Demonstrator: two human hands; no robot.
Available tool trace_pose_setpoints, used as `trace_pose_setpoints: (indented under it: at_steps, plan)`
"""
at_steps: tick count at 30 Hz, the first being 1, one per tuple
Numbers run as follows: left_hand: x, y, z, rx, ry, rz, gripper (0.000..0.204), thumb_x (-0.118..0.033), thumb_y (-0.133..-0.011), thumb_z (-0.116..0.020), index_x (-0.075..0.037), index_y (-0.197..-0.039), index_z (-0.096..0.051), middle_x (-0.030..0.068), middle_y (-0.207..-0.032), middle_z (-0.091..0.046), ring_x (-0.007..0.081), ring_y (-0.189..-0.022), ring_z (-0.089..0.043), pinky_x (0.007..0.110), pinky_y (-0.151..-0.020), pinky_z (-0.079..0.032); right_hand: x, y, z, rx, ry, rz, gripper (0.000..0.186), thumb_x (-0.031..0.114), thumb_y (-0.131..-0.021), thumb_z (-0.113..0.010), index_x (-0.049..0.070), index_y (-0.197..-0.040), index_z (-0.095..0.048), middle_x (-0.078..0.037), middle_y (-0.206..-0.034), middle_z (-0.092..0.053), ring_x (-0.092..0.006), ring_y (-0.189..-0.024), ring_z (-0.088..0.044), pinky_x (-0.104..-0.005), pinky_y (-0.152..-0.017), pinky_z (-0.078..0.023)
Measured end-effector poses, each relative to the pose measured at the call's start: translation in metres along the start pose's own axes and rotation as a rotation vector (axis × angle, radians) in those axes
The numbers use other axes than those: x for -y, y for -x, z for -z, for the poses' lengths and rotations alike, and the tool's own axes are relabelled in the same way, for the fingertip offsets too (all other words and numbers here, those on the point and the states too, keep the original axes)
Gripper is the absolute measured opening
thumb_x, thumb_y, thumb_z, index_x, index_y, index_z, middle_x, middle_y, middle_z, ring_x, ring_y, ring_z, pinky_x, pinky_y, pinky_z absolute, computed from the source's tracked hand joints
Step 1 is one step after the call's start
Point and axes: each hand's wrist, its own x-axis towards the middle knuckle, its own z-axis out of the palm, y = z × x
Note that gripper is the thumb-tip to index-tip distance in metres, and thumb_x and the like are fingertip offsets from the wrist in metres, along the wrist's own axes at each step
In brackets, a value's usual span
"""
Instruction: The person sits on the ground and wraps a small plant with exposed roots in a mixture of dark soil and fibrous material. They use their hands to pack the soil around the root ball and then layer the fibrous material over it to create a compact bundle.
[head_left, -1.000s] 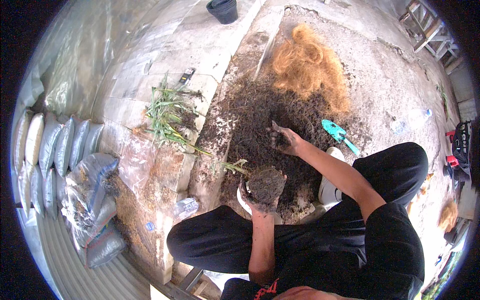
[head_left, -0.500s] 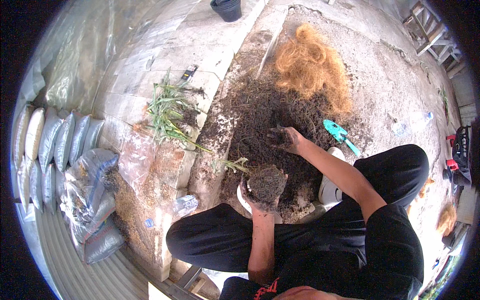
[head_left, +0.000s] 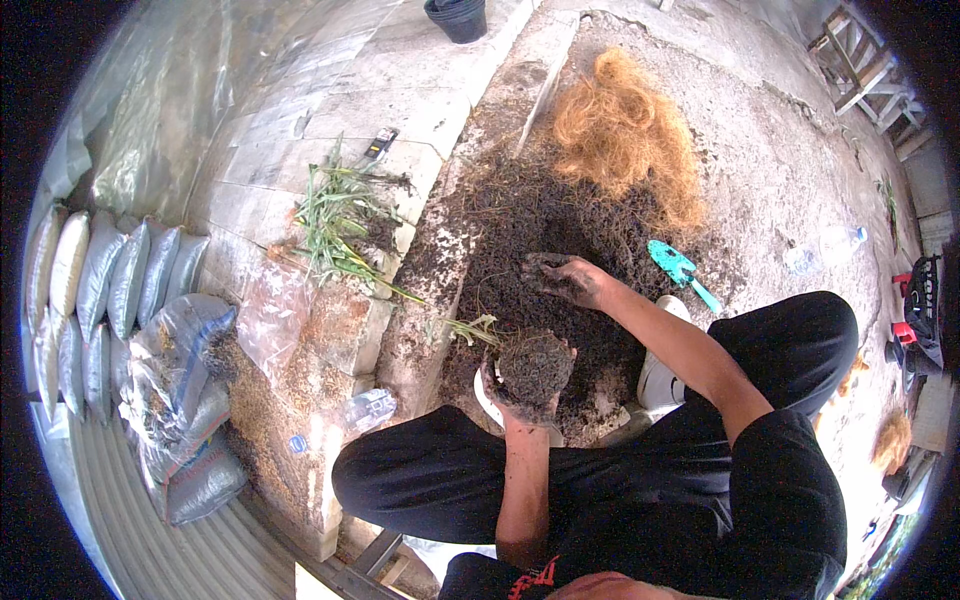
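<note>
Down low, the left hand (head_left: 522, 398) cups a small pot packed with dark soil (head_left: 534, 366), fingers curled up around its sides; a thin green seedling (head_left: 470, 329) leans out to the left of it. Just above, the right hand (head_left: 566, 280) rests on the big heap of dark soil (head_left: 540, 220), fingers bent and closed on a clump of it. Behind the heap lies a pile of orange coconut fibre (head_left: 620, 135), and a turquoise trowel (head_left: 678, 268) lies just right of the right forearm. On the pale paving to the left sits a bunch of uprooted green plants (head_left: 335, 215), with clear plastic bags (head_left: 180, 350) of potting stuff stacked further left. A black pot (head_left: 458, 18) stands at the top edge, well apart from both hands
</note>
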Motion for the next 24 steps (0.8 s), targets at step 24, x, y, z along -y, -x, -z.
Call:
trace_pose_setpoints:
  at_steps: [24]
  plan:
    - [-0.004, -0.008, 0.018, -0.091, -0.056, -0.046, 0.077, -0.067, -0.077, -0.04, -0.006, -0.122, -0.052, 0.0199, -0.117, -0.056, 0.0425, -0.104, -0.053, 0.06, -0.092, -0.039, 0.033, 0.0, -0.056, -0.311, -0.38, 0.132, 0.03, 0.009, -0.089, -0.055, 0.002, -0.118, -0.055, -0.009, -0.115, -0.06, -0.0188, -0.099, -0.06, -0.034, -0.089, -0.052]
